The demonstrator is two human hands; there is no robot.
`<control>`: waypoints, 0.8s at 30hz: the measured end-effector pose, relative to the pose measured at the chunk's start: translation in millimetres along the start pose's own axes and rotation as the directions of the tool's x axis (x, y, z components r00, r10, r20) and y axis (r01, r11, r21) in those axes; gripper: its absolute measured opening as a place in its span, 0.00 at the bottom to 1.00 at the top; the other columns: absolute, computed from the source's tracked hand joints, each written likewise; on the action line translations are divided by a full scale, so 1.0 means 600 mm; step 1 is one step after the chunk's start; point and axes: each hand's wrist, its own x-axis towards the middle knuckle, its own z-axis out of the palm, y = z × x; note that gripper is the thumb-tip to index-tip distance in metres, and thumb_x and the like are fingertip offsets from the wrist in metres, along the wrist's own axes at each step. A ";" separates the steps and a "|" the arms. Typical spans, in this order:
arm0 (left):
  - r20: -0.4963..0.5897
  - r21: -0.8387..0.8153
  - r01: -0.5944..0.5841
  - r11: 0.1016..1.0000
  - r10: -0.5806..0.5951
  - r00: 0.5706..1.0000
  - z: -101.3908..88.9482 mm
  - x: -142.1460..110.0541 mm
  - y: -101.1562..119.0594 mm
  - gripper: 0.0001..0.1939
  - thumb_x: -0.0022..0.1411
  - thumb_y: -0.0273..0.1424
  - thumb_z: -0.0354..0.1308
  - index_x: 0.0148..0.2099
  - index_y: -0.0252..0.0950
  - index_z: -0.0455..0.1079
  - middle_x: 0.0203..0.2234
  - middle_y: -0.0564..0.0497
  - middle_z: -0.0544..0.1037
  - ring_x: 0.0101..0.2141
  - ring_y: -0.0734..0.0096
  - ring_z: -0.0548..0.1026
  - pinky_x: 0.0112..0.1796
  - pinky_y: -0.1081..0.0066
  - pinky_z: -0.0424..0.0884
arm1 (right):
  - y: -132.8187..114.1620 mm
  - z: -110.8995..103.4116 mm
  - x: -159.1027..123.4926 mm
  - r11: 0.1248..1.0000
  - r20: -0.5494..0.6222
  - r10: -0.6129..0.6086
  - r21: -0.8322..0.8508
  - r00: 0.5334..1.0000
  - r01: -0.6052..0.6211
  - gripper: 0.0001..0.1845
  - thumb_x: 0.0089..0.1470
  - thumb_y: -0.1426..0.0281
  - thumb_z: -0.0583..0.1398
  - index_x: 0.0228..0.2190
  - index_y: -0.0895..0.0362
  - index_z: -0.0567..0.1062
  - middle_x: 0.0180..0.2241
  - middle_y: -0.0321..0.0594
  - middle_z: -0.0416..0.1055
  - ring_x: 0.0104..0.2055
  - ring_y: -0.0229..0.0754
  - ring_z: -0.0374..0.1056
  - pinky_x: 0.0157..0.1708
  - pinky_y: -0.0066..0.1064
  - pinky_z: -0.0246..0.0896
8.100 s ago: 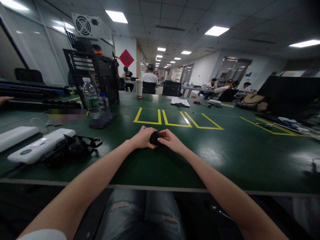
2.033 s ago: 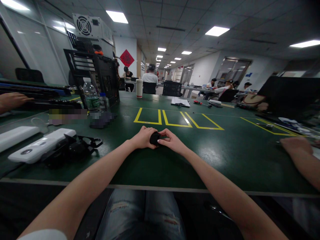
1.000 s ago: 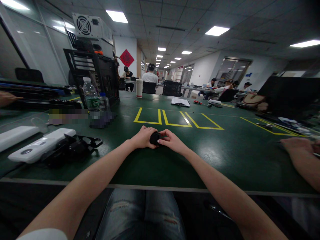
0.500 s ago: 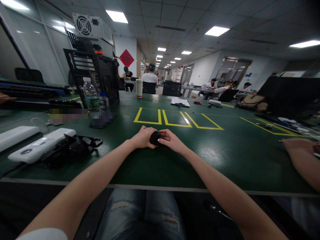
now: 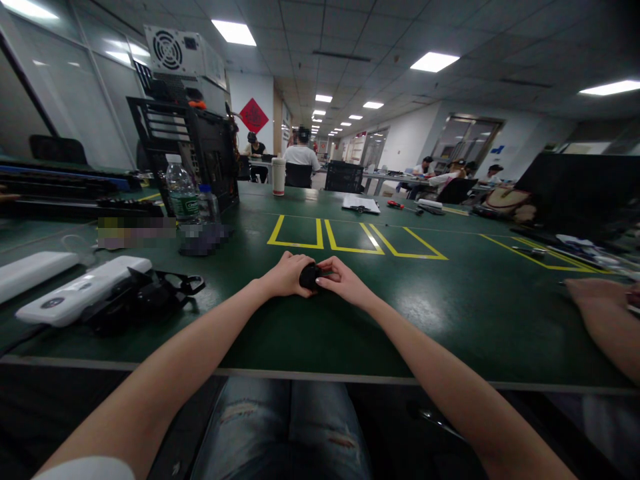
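Black and rounded, a small object [image 5: 309,276] sits between the person's two hands over the green tabletop [image 5: 320,340], just nearer than the yellow tape outlines [image 5: 296,245]. The left hand [image 5: 289,275] wraps it from the left, grasping it with the thumb beneath; the right hand [image 5: 340,280] pinches its right side with thumb and fingertips. Whether it touches the tabletop cannot be told, and any marking on it is too dark to read. Further left, a clear bottle [image 5: 181,190] wears a green label [image 5: 185,208] with white lettering, too blurred to make out. One white device [image 5: 83,292] bears a round dark emblem [image 5: 52,303], equally illegible. Dark brushed characters fill a red diamond sign [image 5: 254,116] on the far wall, unreadable too. A co-worker's hand [image 5: 597,295] rests at far right.
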 end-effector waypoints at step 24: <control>-0.027 0.018 -0.023 1.000 0.023 0.999 0.005 -0.001 -0.006 0.29 0.40 0.43 0.57 0.44 0.35 0.58 0.37 0.47 0.69 0.38 0.60 0.66 0.39 0.65 0.53 | 0.002 -0.002 0.000 0.998 -0.003 0.044 -0.046 0.999 -0.044 0.18 0.42 0.68 0.60 0.37 0.57 0.62 0.38 0.40 0.63 0.39 0.40 0.65 0.40 0.39 0.61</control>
